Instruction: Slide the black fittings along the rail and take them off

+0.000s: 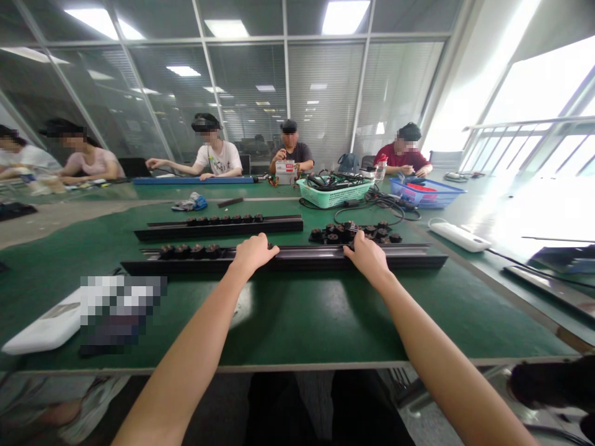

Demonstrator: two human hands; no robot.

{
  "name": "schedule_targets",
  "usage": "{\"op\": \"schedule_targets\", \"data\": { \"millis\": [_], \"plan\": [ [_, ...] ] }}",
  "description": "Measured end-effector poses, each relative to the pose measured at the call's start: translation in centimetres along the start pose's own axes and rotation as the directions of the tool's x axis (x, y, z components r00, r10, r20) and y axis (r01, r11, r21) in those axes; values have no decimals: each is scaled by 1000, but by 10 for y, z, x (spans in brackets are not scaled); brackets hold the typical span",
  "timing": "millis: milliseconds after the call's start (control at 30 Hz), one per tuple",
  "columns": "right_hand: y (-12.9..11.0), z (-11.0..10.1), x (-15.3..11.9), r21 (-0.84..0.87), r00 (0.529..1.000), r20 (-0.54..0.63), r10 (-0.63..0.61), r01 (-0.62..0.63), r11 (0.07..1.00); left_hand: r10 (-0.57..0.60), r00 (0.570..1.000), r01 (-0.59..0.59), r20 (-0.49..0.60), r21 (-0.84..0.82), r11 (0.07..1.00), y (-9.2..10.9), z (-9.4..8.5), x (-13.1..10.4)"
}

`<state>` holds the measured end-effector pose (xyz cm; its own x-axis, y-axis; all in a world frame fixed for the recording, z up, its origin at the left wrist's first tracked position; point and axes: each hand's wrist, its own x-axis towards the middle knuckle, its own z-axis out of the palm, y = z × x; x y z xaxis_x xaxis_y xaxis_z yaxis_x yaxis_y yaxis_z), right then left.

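A long black metal rail (307, 259) with an open channel lies across the green table in front of me. Several small black socket modules (197, 251) sit in its left part. My left hand (253, 254) is closed over the middle of the rail, thumb pointing right. Farther right, my right hand (369, 255) has its thumb and fingers bent at the rail's back edge, against a heap of loose black socket modules (332, 234); whatever its fingertips hold is hidden. Behind lies a second black rail (223, 230), with a row of modules along its top.
A green basket (325, 197) of cables and a blue basket (427, 197) stand farther back. A white power strip (459, 236) lies right, a white device (51, 325) front left. Gloves (190, 202) lie behind the rails. Several people sit across the table.
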<state>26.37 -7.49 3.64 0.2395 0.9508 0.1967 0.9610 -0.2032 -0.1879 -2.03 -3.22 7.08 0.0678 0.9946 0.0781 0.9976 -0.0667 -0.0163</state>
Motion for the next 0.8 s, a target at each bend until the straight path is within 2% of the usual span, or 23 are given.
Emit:
{"op": "schedule_targets", "data": {
  "millis": [500,800],
  "plan": [
    [-3,-12,-5,16,1000,12,28,-29,999,-4,999,4,39,18,1000,3,-7,0],
    [0,-6,0,-26,1000,14,-25,26,999,-7,999,6,44,28,1000,2,-8,3]
  ]
}}
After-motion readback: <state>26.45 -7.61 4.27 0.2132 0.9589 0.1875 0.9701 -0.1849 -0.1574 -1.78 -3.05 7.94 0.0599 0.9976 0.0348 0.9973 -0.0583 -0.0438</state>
